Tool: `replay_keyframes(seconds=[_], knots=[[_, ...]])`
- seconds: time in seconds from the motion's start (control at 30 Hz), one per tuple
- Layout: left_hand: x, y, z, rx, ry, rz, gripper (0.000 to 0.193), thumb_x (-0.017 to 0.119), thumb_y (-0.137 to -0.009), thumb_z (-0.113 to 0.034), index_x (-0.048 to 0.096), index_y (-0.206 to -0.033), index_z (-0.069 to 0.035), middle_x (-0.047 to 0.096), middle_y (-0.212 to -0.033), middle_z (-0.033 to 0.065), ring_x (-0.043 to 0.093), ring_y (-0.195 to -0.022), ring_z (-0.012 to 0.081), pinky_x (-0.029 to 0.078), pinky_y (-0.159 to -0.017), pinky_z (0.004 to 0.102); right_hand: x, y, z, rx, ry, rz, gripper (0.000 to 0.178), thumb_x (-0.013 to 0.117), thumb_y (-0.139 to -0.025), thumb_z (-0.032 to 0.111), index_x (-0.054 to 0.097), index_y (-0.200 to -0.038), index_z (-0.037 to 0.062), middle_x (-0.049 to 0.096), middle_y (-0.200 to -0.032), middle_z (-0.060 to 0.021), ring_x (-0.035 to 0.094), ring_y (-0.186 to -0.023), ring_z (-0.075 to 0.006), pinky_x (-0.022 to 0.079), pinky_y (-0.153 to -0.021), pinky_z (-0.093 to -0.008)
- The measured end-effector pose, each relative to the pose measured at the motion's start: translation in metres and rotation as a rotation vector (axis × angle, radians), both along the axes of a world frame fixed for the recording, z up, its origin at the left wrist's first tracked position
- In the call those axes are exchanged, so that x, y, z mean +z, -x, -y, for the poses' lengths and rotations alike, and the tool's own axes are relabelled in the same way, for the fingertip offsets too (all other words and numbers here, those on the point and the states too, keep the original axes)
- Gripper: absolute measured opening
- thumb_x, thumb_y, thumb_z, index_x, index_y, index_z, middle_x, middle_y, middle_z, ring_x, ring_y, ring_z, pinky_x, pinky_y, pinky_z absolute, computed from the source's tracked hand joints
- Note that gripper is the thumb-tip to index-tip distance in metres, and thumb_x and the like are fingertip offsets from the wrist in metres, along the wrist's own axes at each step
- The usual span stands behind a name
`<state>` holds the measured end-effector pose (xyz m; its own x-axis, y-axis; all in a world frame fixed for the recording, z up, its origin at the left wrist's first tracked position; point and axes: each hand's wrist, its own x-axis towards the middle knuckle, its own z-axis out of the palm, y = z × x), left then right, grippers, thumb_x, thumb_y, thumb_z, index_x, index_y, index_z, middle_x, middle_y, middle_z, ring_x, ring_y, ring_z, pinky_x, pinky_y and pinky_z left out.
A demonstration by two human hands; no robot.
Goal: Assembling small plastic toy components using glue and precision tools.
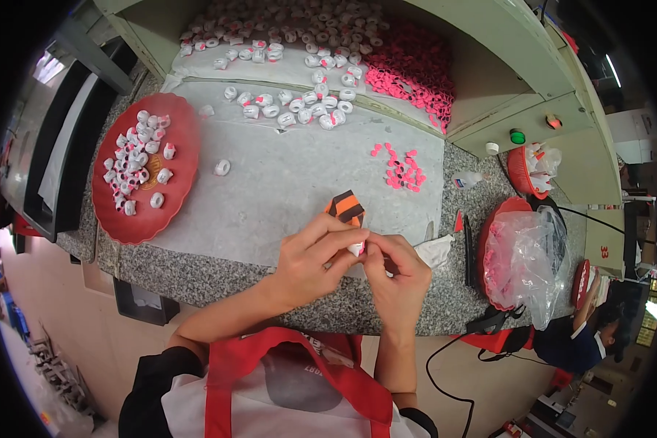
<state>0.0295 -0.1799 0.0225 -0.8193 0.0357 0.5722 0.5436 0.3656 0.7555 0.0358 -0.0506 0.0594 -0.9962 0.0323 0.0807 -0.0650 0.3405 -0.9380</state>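
Observation:
Above the table's front edge, my left hand point(306, 259) pinches a small white plastic piece point(355, 249) with a bit of pink on it. My right hand point(399, 274) meets it from the right, thumb and forefinger closed at the same piece. Fingers partly cover the piece, so its far side is hidden. Just beyond my left fingers stands an orange-and-black striped block point(345, 206). Small pink parts point(405, 174) lie loose to the right on the white sheet point(270, 182). A lone white ring-shaped piece point(222, 168) rests on the left of the sheet.
At the left, a red scalloped plate point(179, 157) carries several white-and-pink pieces. White pieces point(306, 109) and a pink heap point(412, 69) fill the shelf at the back. A red tray with a plastic bag point(529, 255) sits right. A person point(580, 339) is farther right.

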Motion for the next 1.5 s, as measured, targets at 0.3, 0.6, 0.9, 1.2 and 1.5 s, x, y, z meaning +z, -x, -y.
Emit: replay_keyframes(seconds=[0.3,0.6,0.9,1.2,1.5], knots=[[0.033,0.004,-0.015,-0.31,-0.68,0.75,0.047,0.052,-0.079,0.006,0.035,-0.122,0.003,0.061,-0.09,0.0157,0.06,-0.073,0.0144,0.05,-0.062,0.0238,0.015,-0.005,-0.038,0.084,-0.073,-0.139,0.035,0.065,-0.071,0.004,0.059,-0.105,0.0043,0.06,-0.093,-0.0068,0.061,-0.074,-0.0171,0.05,-0.061,-0.0259],[0.067,0.008,-0.074,-0.352,-0.381,0.847,0.044,0.057,-0.078,-0.001,0.04,-0.118,0.001,0.06,-0.087,0.0131,0.061,-0.073,0.0181,0.052,-0.061,0.0268,0.061,0.007,-0.136,0.275,-0.326,-0.374,0.023,0.06,-0.066,0.009,0.056,-0.088,0.0009,0.057,-0.084,-0.0135,0.059,-0.064,-0.0299,0.049,-0.055,-0.0388],[0.009,-0.003,-0.075,-0.026,0.764,0.31,0.044,0.073,-0.065,-0.025,0.056,-0.102,-0.01,0.053,-0.094,0.0108,0.054,-0.083,0.0271,0.048,-0.065,0.0353,0.147,0.255,-0.291,0.071,-0.904,-0.081,0.022,0.057,-0.072,0.017,0.064,-0.085,0.0001,0.062,-0.084,-0.0225,0.062,-0.078,-0.0308,0.049,-0.063,-0.0397],[-0.107,-0.028,0.0,-0.058,0.827,0.428,0.043,0.062,-0.074,-0.009,0.051,-0.116,-0.011,0.046,-0.115,0.0159,0.047,-0.105,0.0313,0.041,-0.087,0.037,0.051,0.463,-0.245,0.056,0.396,0.2,0.033,0.051,-0.083,0.03,0.053,-0.092,-0.0019,0.057,-0.073,-0.0079,0.054,-0.057,-0.0184,0.047,-0.048,-0.0326],[-0.037,-0.021,-0.048,0.093,0.769,0.371,0.046,0.076,-0.059,-0.025,0.058,-0.1,-0.013,0.048,-0.095,0.0085,0.052,-0.077,0.0242,0.045,-0.062,0.0339,0.057,0.432,-0.235,0.16,0.47,0.157,0.021,0.054,-0.077,0.019,0.058,-0.091,0.0036,0.057,-0.073,-0.0025,0.052,-0.058,-0.0105,0.045,-0.05,-0.0267]])
